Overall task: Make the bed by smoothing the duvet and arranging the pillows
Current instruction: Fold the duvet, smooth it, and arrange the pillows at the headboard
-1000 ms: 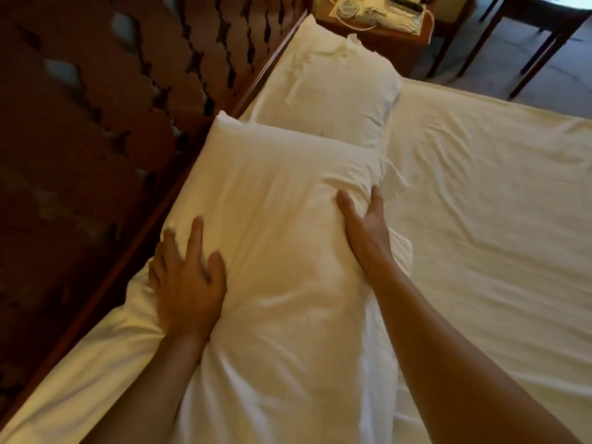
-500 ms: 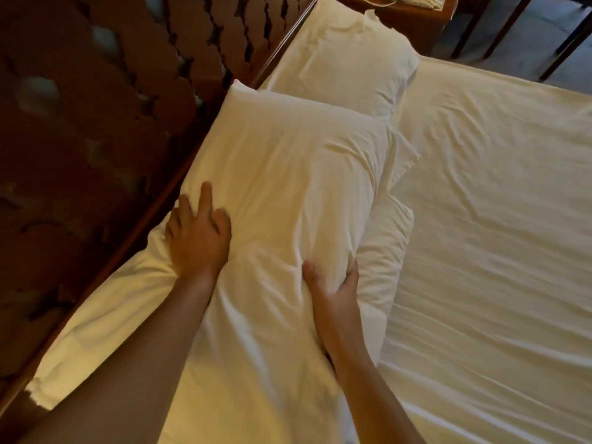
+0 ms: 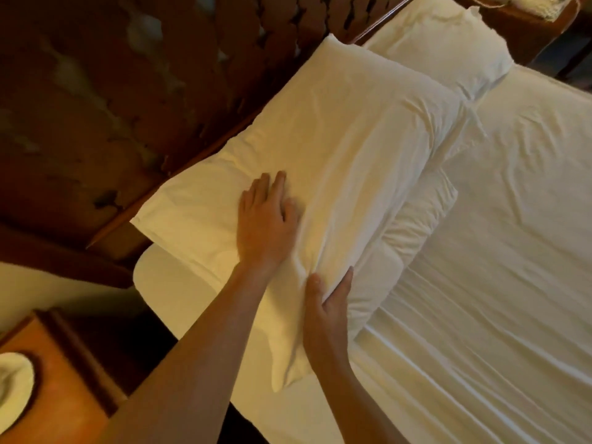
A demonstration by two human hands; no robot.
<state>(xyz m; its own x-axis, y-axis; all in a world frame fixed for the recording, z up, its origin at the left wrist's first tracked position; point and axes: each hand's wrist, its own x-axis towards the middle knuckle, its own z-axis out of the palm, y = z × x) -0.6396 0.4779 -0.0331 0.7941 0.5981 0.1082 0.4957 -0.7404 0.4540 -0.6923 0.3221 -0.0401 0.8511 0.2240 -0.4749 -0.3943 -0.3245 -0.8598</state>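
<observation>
You've got one view only, head-mounted, wide-angle, looking steeply down and forward from the bed's side near the headboard [image 3: 198,91]. It sits close over the near pillow [image 3: 346,149]; top-right corner detail is probably too cropped to read.

No readable text, label, brand, number or sign anywhere in view. The white fabric pillows and white bedding are plain, with no visible tag or print. The dark wooden headboard shows only carved shapes. The wooden bedside stands carry pale items too blurred to show any writing.
</observation>
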